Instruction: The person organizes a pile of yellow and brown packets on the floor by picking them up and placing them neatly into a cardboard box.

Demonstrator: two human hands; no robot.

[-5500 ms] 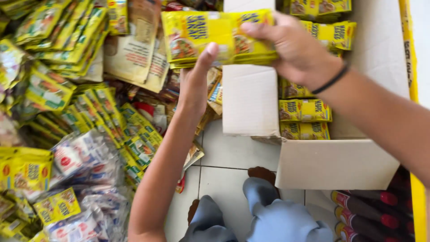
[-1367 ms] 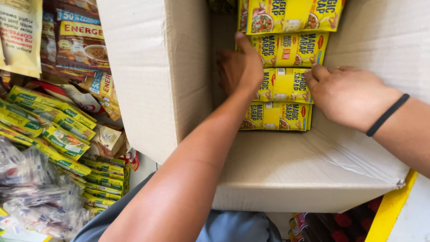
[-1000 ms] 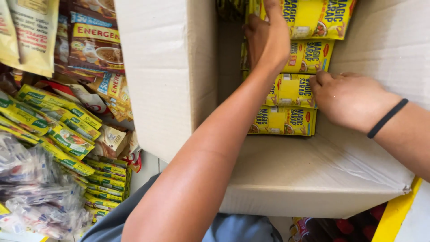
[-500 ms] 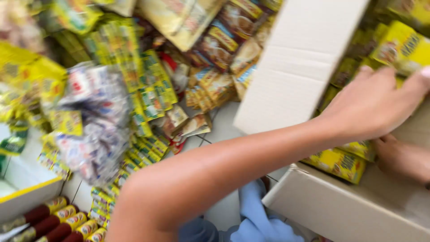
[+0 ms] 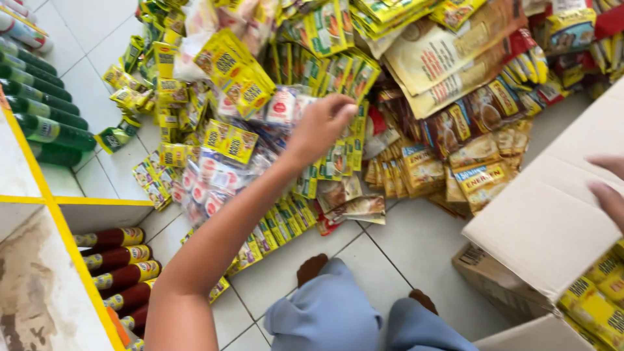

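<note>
1. Sachet strips (image 5: 325, 162), green and yellow, lying in the middle of the big heap on the tiled floor (image 5: 416, 247), right under the reaching fingers
2. Left hand (image 5: 322, 127) stretched far forward over the heap, palm down, fingers curled loosely onto the strips and touching them; cannot tell whether anything is actually pinched between them
3. Left forearm running long and straight from the lower left up to the heap, elbow low near the shelf edge
4. Right hand (image 5: 608, 188) only partly in view at the right border, fingers resting on the raised flap of the cardboard box (image 5: 546, 221); grip hidden, so cannot tell how it stands
5. Clear packs with red and white sachets (image 5: 214, 182) just left of the left wrist, yellow seasoning packets (image 5: 231, 65) above them
6. Brown drink-mix sachets (image 5: 455, 162) to the right of the hand, between the heap and the box
7. Yellow packets (image 5: 595, 309) stacked inside the box at the lower right
8. Yellow-edged shelf (image 5: 39, 201) at the left, red-capped bottles (image 5: 114, 260) lying below it, green bottles (image 5: 39, 104) above
9. Blue-clad knees (image 5: 344, 318) at the bottom centre
</note>
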